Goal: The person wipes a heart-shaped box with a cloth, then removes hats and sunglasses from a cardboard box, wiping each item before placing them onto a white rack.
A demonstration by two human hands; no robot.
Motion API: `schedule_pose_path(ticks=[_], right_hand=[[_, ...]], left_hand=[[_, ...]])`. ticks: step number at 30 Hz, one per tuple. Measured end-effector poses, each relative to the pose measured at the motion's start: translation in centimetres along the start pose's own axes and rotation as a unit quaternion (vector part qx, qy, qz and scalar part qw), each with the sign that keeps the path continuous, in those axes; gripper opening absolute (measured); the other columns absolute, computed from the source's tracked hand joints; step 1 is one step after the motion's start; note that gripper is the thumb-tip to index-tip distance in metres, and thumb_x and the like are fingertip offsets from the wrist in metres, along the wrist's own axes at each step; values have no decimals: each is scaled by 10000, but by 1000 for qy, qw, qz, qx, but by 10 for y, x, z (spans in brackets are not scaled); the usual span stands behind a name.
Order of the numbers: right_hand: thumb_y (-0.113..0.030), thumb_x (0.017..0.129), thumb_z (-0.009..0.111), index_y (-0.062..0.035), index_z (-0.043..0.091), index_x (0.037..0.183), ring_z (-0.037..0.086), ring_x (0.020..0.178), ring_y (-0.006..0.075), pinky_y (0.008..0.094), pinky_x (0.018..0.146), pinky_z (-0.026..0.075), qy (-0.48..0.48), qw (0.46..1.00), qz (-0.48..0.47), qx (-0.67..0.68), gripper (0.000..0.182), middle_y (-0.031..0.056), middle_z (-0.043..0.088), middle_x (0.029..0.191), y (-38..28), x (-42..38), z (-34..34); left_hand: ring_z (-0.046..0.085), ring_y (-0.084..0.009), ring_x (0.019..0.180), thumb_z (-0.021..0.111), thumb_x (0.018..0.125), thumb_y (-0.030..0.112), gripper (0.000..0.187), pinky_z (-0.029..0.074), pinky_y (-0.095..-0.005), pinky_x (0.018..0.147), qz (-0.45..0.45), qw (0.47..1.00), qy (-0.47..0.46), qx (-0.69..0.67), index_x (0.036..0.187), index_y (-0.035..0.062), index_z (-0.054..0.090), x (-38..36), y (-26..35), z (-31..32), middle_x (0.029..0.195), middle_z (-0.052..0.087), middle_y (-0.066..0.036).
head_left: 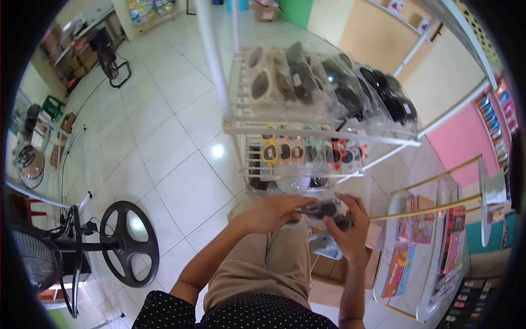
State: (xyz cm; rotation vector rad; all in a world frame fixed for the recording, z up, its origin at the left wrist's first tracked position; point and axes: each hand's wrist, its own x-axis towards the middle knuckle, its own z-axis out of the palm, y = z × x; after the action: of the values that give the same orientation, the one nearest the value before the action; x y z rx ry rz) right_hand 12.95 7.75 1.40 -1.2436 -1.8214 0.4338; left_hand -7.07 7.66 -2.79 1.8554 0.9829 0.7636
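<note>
Dark sunglasses (322, 210) in a clear plastic sleeve are held in front of my lap, below the rack's lower shelves. My left hand (271, 213) has its fingers at their left end, and a dark lens shows under the fingertips. My right hand (350, 223) grips the other end, with the thumb across the front and the fingers behind. Just beyond stands a white wire rack (233, 131). Large wrapped sunglasses (345, 90) fill its top shelf, and small colourful sunglasses (298, 151) line the shelf below.
An open cardboard box (334, 268) with a plastic packet (327, 247) sits by my right leg. To the right is a white display shelf (383, 268) with books and boxes. A fan (38, 257) on a round black base (129, 244) stands left on the tiled floor.
</note>
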Motion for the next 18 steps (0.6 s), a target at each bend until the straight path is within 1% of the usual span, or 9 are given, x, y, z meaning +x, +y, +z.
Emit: schedule_pose_path(ticks=[2,5,7,9,11,13,15,16,18], right_hand=[[-198,597,691,-71,569,970,551,590,162,292,564,426,-284,950,118,-49,412,104,577,726,-15,9,-23],[-248,600,692,-67,577,931,527,472,159,275,502,412,-356,933,55,-5,394,91,561,608,-30,15,-35],[-264,621,676,-54,597,870,541,497,174,252,487,401,-359,933,9,-12,335,113,560,607,-41,19,-37],[-278,665,653,-25,601,799,542,509,137,222,493,393,-319,944,73,27,291,99,554,590,-50,19,-40],[-266,693,636,-10,598,780,519,508,112,219,493,384,-260,959,93,59,273,83,539,570,-48,19,-53],[-254,721,618,4,595,761,496,507,87,216,493,376,-197,969,120,93,263,68,524,550,-57,27,-54],[-253,759,587,12,572,722,416,513,46,214,476,349,33,968,136,207,268,39,480,519,-86,49,-35],[-249,766,576,12,564,703,415,493,74,224,475,351,48,973,87,210,270,49,473,512,-95,64,-23],[-257,774,553,12,553,670,466,485,158,258,489,375,42,996,-37,76,289,86,492,519,-106,102,0]], left_hand=[[520,-288,895,511,734,78,445,410,-363,762,21,993,-86,80,1170,117,430,2,20,-24,999,534,-135],[521,-269,899,516,724,77,418,412,-363,750,27,973,-199,110,1137,98,459,5,67,-55,981,539,-127],[523,-271,891,529,714,73,399,412,-365,743,53,971,-190,137,1110,85,480,6,81,-57,962,547,-122],[526,-272,883,542,705,70,380,413,-367,736,77,966,-179,167,1082,72,500,2,93,-67,942,555,-116],[543,-265,822,575,700,30,405,427,-340,755,192,960,109,170,1094,100,510,-2,102,-80,980,563,-76],[553,-239,777,535,716,-28,258,431,-334,741,236,888,360,163,971,9,529,-18,89,-98,928,577,-101],[548,-186,753,431,785,-21,119,434,-319,721,217,795,562,63,859,-35,523,-28,64,-112,835,565,-111],[541,-157,726,400,819,33,162,432,-293,710,224,757,613,-24,890,-36,528,-26,62,-122,786,556,-94],[533,-141,807,413,831,19,195,411,-273,778,176,798,575,-32,981,-38,525,-21,53,-149,821,587,-106]])
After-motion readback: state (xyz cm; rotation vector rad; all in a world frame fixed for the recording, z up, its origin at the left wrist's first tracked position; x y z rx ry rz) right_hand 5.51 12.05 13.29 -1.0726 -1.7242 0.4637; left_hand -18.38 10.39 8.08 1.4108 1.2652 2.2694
